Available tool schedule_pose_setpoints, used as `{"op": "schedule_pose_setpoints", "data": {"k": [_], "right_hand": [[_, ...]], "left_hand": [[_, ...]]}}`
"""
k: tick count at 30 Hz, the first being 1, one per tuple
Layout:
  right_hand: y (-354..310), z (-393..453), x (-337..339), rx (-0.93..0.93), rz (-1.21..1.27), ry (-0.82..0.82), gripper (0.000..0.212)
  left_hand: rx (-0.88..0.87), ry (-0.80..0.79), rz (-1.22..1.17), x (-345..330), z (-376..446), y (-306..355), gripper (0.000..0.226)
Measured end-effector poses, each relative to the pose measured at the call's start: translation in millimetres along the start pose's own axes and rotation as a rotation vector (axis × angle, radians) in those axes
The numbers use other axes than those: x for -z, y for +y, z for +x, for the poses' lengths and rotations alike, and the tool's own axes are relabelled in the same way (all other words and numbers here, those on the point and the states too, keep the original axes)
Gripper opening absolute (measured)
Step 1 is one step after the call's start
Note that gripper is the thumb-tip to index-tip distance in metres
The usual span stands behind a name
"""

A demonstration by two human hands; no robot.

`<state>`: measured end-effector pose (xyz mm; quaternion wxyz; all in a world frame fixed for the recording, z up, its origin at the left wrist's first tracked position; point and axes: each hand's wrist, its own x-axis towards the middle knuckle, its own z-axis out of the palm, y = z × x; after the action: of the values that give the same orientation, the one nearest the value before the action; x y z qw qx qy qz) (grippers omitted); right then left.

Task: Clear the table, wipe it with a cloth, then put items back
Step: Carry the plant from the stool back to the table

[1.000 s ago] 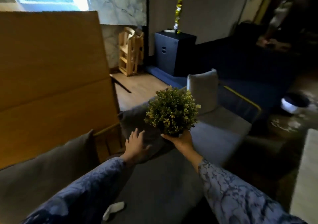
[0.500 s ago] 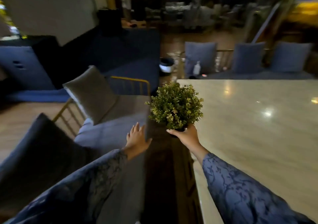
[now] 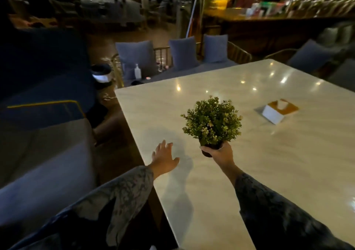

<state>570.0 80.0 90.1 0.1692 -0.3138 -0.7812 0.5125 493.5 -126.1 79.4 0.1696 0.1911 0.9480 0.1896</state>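
A small potted plant (image 3: 212, 122) with bushy green leaves and a dark pot is held above the pale marble table (image 3: 269, 163). My right hand (image 3: 219, 153) grips the pot from below and behind. My left hand (image 3: 164, 158) hovers flat with spread fingers over the table's near left edge, holding nothing. A tissue box (image 3: 276, 110) with a white side and an orange top sits on the table to the right of the plant.
A grey cushioned bench (image 3: 44, 163) stands left of the table. More cushioned chairs (image 3: 182, 53) line the far side, with a white bottle (image 3: 137, 72) on a seat. A dark gap of floor separates bench and table.
My view has swung right from the bench to the table. My right hand has carried the plant from over the bench to over the table. My left hand followed to the table's edge.
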Motion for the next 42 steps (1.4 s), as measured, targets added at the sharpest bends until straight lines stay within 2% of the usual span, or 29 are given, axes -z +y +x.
{"op": "schedule_pose_setpoints", "data": {"k": [6,9,13,17,22,24,27,30,36,42], "right_hand": [[15,16,14,-0.090,0.050,0.147,0.052],[22,29,5,-0.153,0.097,0.204,0.057],[21,50,-15,-0.222,0.142,0.304,0.075],[16,74,-35,-0.269,0.212,0.413,0.081],[13,96,-47,-0.328,0.258,0.550,0.075],[16,107,-45,-0.349,0.219,0.590,0.073],[24,125,-41,-0.396,0.188,0.655,0.065],[32,148,-35,-0.427,0.152,0.685,0.059],[41,195,-14,-0.442,0.212,0.703,0.043],[61,254,4,-0.431,0.191,0.744,0.031]], "left_hand": [[-0.113,-0.138,0.032,-6,55,19,0.074],[-0.170,-0.201,0.067,-2,93,20,0.074],[-0.266,-0.263,0.098,5,144,19,0.076],[-0.331,-0.323,0.155,7,192,11,0.076],[-0.384,-0.391,0.216,9,250,9,0.079],[-0.423,-0.410,0.251,8,271,18,0.087],[-0.477,-0.470,0.280,4,293,36,0.110],[-0.513,-0.549,0.342,-6,312,54,0.118],[-0.535,-0.591,0.320,-38,354,97,0.105],[-0.652,-0.594,0.480,-69,398,140,0.099]]}}
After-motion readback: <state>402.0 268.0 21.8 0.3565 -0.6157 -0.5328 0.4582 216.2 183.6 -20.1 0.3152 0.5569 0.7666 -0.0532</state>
